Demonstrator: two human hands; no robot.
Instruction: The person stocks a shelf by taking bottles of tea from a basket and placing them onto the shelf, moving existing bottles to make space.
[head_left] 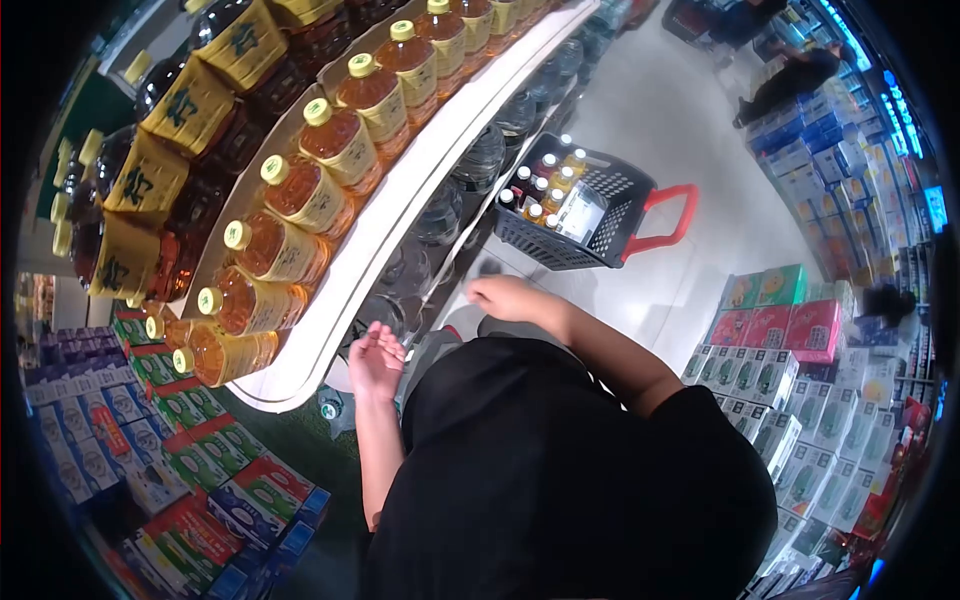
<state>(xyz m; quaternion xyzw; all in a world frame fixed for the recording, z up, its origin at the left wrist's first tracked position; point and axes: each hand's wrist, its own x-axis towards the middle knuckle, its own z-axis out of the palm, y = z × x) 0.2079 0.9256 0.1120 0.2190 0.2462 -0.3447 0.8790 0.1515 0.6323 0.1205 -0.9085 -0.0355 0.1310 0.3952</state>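
Note:
My left hand is beside the rounded front end of the white shelf, palm up. Its fingers are loosely curled and a little apart, with nothing in them. My right hand is in front of my body with its fingers folded into a loose fist, and no object shows in it. Amber drink bottles with yellow caps line the shelf edge to the left. Beyond my right hand, a dark grey shopping basket with a red handle stands on the floor, holding several bottles and a pale package.
Large clear bottles fill the level under the shelf. Bigger dark bottles with yellow labels stand behind. Stacked cartons line the right side, and more boxes are at lower left. A person in dark clothes is farther down the aisle.

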